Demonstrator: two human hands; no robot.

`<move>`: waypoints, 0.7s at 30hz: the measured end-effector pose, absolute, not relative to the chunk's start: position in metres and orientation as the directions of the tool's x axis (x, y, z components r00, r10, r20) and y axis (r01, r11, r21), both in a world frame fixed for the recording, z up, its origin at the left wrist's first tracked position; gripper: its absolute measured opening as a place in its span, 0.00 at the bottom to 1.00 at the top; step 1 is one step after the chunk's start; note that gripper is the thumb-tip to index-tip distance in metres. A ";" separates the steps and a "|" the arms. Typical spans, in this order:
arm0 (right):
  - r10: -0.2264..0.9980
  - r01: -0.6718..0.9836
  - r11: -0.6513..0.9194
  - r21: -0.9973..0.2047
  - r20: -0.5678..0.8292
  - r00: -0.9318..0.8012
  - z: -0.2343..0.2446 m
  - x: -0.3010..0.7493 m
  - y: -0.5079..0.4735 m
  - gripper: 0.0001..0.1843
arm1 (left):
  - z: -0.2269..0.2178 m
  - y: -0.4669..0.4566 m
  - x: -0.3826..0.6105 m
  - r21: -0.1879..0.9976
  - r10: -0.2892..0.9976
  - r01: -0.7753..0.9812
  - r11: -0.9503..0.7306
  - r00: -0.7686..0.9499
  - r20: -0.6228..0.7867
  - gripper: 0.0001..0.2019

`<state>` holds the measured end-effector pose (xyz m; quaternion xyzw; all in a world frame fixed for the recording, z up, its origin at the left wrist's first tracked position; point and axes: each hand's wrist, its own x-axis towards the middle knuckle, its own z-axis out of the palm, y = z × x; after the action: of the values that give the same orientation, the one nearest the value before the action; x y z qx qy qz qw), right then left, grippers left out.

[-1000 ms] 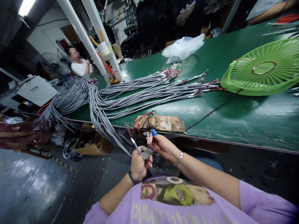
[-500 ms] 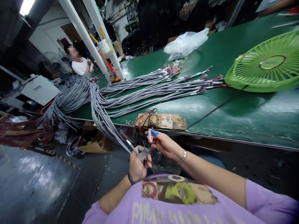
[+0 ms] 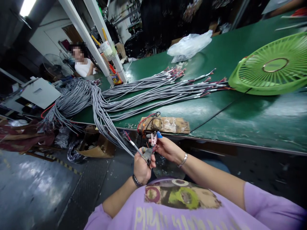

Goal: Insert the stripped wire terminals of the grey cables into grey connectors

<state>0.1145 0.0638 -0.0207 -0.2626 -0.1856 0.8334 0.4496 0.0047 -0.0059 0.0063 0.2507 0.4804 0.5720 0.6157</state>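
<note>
My left hand (image 3: 142, 168) is closed around the end part of a grey cable (image 3: 136, 149), its thumb wrapped in a grey covering. Thin coloured wires fan out of the cable just past that thumb. In my right hand (image 3: 168, 149) a small pink clip (image 3: 153, 139), like a clothespin, is pinched between the fingers; one fingertip wears a blue cover. The clip stands right over the wire ends, and whether it touches them I cannot tell. From the left hand the cable runs back into a large bundle of grey cables (image 3: 98, 105) on the bench.
On the green bench (image 3: 216, 118) a wooden block (image 3: 174, 124) with red and black leads lies at the front edge. A green fan (image 3: 275, 65) stands at right, a plastic bag (image 3: 189, 46) behind. A cardboard box (image 3: 98, 148) is below the bench. A person (image 3: 82, 67) sits far left.
The pink clip has turned and its two legs now show apart, close to the wires. Both hands have stayed almost in place; the view has shifted slightly.
</note>
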 end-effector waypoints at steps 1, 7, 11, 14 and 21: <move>0.846 -0.667 -0.531 -0.523 -0.286 -0.449 -0.020 0.113 0.065 0.16 | 0.006 -0.006 0.005 0.859 0.944 -0.462 0.221 -0.121 -0.308 0.10; 0.853 -0.686 -0.522 -0.507 -0.311 -0.419 -0.017 0.109 0.064 0.14 | -0.001 -0.006 0.004 0.877 0.936 -0.408 0.255 -0.124 -0.330 0.11; 0.825 -0.652 -0.562 -0.509 -0.288 -0.486 -0.018 0.115 0.058 0.19 | -0.001 -0.011 0.002 0.893 0.945 -0.384 0.237 -0.122 -0.303 0.12; 0.776 -0.565 -0.613 -0.552 -0.287 -0.561 -0.020 0.126 0.055 0.20 | -0.001 -0.016 0.000 0.904 0.951 -0.363 0.226 -0.118 -0.285 0.13; 0.732 -0.414 -0.635 -0.653 -0.336 -0.593 -0.022 0.143 0.053 0.22 | 0.000 -0.024 -0.003 0.915 0.951 -0.344 0.209 -0.147 -0.273 0.15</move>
<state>0.1425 0.0534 -0.0216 -0.3009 -0.2643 0.8526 0.3358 -0.0028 -0.0237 -0.0002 0.2949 0.5148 0.5553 0.5829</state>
